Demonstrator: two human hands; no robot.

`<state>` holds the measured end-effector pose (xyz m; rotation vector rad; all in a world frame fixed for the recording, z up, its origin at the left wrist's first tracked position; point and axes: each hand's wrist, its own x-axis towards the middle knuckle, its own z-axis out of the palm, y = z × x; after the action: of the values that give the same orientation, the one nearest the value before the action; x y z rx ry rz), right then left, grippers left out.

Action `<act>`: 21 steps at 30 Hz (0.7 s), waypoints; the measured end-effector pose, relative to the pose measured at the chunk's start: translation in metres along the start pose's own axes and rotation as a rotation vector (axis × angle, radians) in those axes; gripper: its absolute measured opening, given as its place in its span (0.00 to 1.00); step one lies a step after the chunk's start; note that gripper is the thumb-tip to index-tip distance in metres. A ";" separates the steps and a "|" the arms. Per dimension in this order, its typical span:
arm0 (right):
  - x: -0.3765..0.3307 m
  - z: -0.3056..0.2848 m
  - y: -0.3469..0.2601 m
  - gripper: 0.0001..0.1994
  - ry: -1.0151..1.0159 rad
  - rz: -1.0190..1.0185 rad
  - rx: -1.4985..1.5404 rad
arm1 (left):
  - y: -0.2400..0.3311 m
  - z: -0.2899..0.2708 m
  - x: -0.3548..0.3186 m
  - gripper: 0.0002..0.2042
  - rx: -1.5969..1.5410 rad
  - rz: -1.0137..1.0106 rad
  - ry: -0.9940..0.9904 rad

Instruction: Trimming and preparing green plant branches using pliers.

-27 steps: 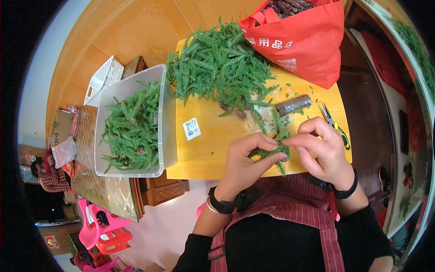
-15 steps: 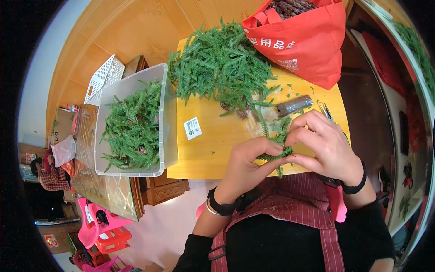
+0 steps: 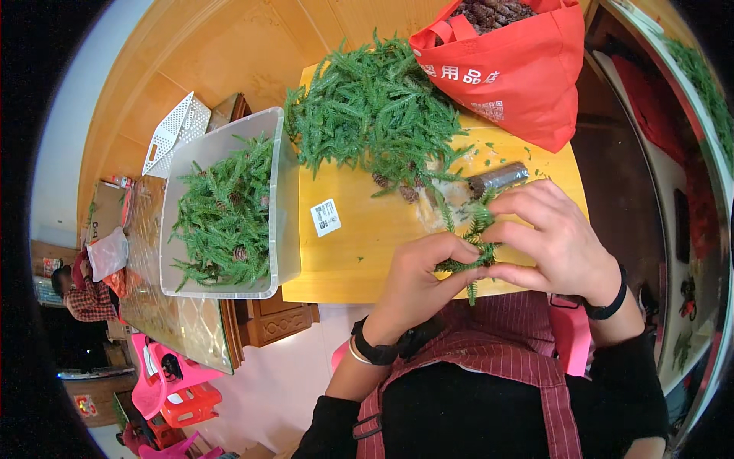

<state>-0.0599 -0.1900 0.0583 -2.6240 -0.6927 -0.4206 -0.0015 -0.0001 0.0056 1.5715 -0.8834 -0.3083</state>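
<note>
The right hand [image 3: 550, 241] has shifted toward the right edge of the yellow table [image 3: 344, 264], now covering the pliers that showed there. Its thumb sits lower on the green sprig [image 3: 482, 228]; more pink seat [image 3: 575, 344] shows beyond the front edge.

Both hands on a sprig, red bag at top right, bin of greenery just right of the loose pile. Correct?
Wrong side: the head view shows the bin left of the pile. Rest stands: left hand and right hand on a sprig, red bag at top right.
</note>
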 end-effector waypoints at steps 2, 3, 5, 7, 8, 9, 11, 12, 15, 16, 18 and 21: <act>0.000 -0.004 0.001 0.17 -0.024 0.043 0.020 | -0.003 0.001 -0.001 0.08 0.005 -0.004 0.008; 0.000 -0.002 0.001 0.17 -0.024 0.042 0.022 | -0.003 0.001 -0.002 0.08 0.006 -0.005 0.009; 0.000 0.004 0.005 0.17 -0.031 0.055 0.087 | -0.001 0.000 -0.003 0.08 0.031 0.008 0.010; 0.000 0.008 0.013 0.16 -0.052 0.045 0.237 | 0.001 0.002 -0.001 0.08 0.016 0.008 0.004; 0.000 0.008 0.016 0.15 -0.072 0.031 0.389 | 0.001 0.002 0.000 0.08 0.003 0.008 0.002; 0.000 0.008 0.017 0.15 -0.073 0.030 0.391 | 0.001 0.002 -0.001 0.08 0.004 0.006 0.003; 0.000 0.008 0.018 0.14 -0.089 0.121 0.582 | 0.000 0.001 -0.002 0.08 -0.049 -0.012 0.008; -0.001 0.009 0.017 0.14 -0.089 0.124 0.582 | 0.001 0.001 -0.001 0.08 -0.051 -0.013 0.007; -0.002 0.011 0.017 0.12 -0.069 0.168 0.637 | 0.005 0.001 0.000 0.08 -0.058 -0.057 -0.002; -0.002 0.012 0.017 0.12 -0.066 0.183 0.662 | 0.006 0.001 0.001 0.08 -0.040 -0.065 -0.009; -0.002 0.013 0.017 0.11 -0.063 0.198 0.687 | 0.007 0.001 0.002 0.09 -0.022 -0.073 -0.016; -0.002 0.013 0.016 0.10 -0.058 0.200 0.691 | 0.008 0.002 0.001 0.10 0.031 -0.072 -0.010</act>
<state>-0.0512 -0.1982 0.0416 -2.0210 -0.4718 -0.0271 -0.0052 -0.0022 0.0132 1.6338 -0.8441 -0.3551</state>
